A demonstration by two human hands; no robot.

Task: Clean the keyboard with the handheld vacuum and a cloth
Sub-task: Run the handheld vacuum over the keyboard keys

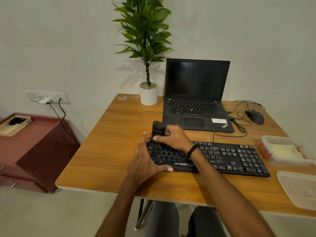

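- Wooden table (pixel 106 151) against a pale wall; clock positions are read from the keyboard's middle.
- One black keyboard (pixel 230 158) lies flat near the table's front edge, its cable running off toward 12 o'clock.
- Left hand (pixel 145 161): at 9 o'clock, fingers straight along the keyboard's left end, thumb pressed against its front edge. It clasps nothing.
- Right hand (pixel 174 136): at 10 o'clock, fingers curled round one small black handheld vacuum (pixel 158 130). The vacuum is tipped down onto the top-left keys and blurred.
- One open laptop (pixel 196 100) at 12 o'clock, screen dark.
- One black mouse (pixel 254 117) at 2 o'clock, wired.
- One white pot (pixel 148 96) with a tall green plant at 11 o'clock.
- One clear plastic container (pixel 289 162) at 3 o'clock, just beside the keyboard's right end, holding a pale yellow sheet (pixel 282 151). What the sheet is, I cannot tell.
- One clear lid (pixel 299 187) at 4 o'clock, apart from the container.
- One maroon cabinet (pixel 37 151) at 9 o'clock, off the table, carrying one cream tray (pixel 10 129).
- One wall socket panel (pixel 47 97) above it, with one white charger (pixel 44 101) plugged in.
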